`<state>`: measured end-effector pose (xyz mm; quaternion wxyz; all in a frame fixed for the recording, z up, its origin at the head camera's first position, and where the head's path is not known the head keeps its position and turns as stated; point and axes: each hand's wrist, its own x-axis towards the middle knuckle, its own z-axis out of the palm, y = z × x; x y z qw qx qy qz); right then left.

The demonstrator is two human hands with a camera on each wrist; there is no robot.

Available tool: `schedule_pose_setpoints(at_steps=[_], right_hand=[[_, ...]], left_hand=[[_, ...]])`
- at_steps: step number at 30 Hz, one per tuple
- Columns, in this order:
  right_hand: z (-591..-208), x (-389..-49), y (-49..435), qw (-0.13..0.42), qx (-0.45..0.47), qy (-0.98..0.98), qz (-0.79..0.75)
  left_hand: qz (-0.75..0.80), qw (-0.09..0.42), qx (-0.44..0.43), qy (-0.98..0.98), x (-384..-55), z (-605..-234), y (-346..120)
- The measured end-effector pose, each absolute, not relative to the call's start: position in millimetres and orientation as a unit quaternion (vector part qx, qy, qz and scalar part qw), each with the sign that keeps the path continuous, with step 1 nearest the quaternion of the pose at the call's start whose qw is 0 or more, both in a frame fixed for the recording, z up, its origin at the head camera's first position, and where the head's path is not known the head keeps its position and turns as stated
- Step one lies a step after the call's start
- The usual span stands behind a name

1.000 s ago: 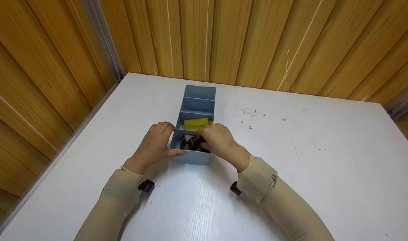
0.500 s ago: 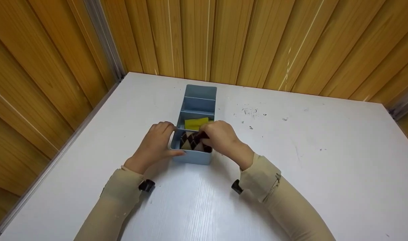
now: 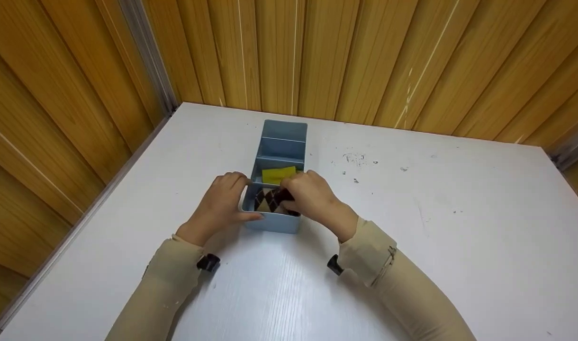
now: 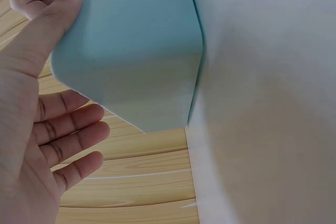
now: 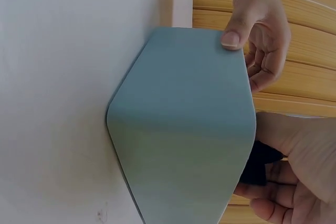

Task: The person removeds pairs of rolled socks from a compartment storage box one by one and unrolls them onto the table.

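A long blue-grey divided box [image 3: 272, 223] stands on the white table. In its nearest compartment lies a folded argyle sock [image 3: 266, 200], dark brown and beige. My right hand [image 3: 312, 196] reaches over the box's right wall and pinches the sock's right part; those fingertips are partly hidden. In the right wrist view a dark bit of fabric [image 5: 257, 166] shows at that hand's fingers. My left hand [image 3: 218, 203] holds the box at its near left corner. Its thumb [image 4: 58, 19] presses on the front wall, while the lower fingers hang loosely beside the box.
A folded yellow cloth [image 3: 277, 175] sits in the compartment just beyond the sock. Farther compartments [image 3: 283, 148] run toward the back of the table [image 3: 436, 227]. Wood-patterned walls [image 3: 317, 57] stand behind and to the left.
My right hand shifted slightly right and raised the sock a little, then came back down slightly. More of the argyle pattern shows than a second ago. My left hand stayed in place.
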<state>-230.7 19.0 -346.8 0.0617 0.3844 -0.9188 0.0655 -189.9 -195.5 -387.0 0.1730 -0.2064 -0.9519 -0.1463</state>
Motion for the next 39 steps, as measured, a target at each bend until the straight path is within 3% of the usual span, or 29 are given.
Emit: schedule_pose_setpoints(at_steps=[10, 27, 39], right_hand=[[-344, -224, 11, 0.008, 0.362, -0.932, 0.003], [-363, -229, 8, 0.089, 0.381, -0.920, 0.003], [-348, -230, 11, 0.081, 0.384, -0.918, 0.051]], left_hand=[[-0.144, 0.169, -0.198, -0.955, -190, -386, -195], [-0.146, 0.179, -0.210, -0.950, -191, -388, -196], [-0.153, 0.180, -0.213, -0.948, -191, -387, -196]])
